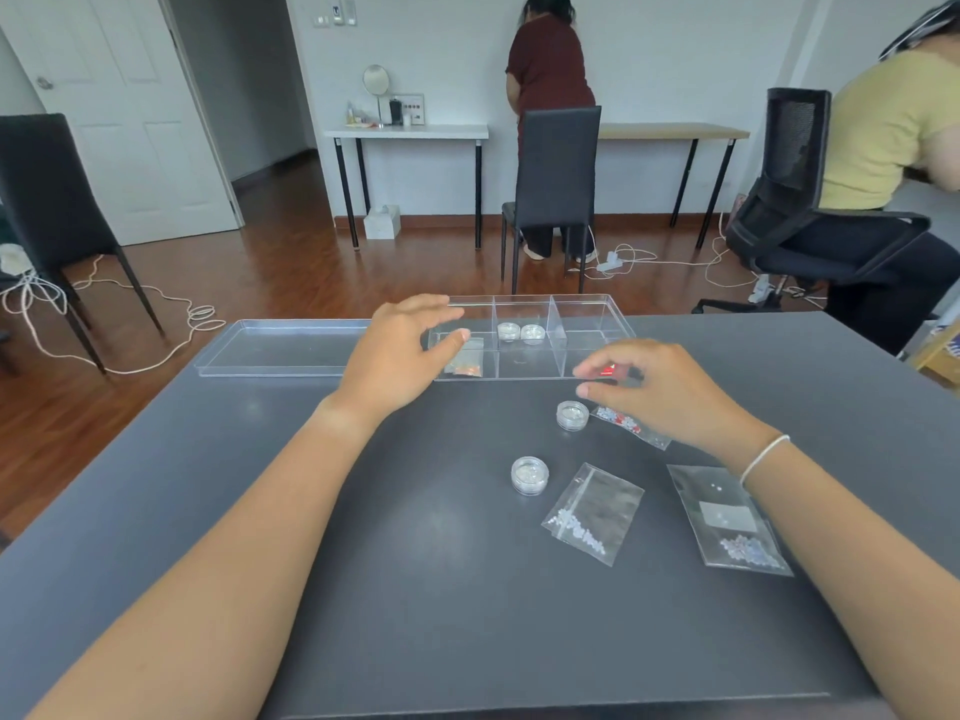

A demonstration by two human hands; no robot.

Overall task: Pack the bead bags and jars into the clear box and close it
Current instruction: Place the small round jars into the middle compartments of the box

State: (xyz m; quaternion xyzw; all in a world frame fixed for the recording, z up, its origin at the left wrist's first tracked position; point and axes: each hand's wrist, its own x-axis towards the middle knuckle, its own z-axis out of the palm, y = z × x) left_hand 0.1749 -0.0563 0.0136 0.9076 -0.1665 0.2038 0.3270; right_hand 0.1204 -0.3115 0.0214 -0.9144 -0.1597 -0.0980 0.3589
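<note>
The clear box [587,304] stands open at the table's far edge, divided into several compartments. Its lid [283,348] lies flat to its left. Two small jars [521,332] sit in a middle compartment. A bag of orange beads [466,360] lies in the left one, under my left hand [400,350], whose fingers are spread. My right hand [670,387] pinches a bag of red beads [605,370] at the box's right front compartment. On the table lie two jars [572,414] [530,475] and three bead bags [631,426] [592,514] [727,517].
The dark grey table [363,537] carries everything. Beyond it stand a black chair [556,189] and, at the right, an office chair [810,236] with a seated person [883,132]. Another person [550,70] stands at the back wall. White cables lie on the wooden floor [156,314].
</note>
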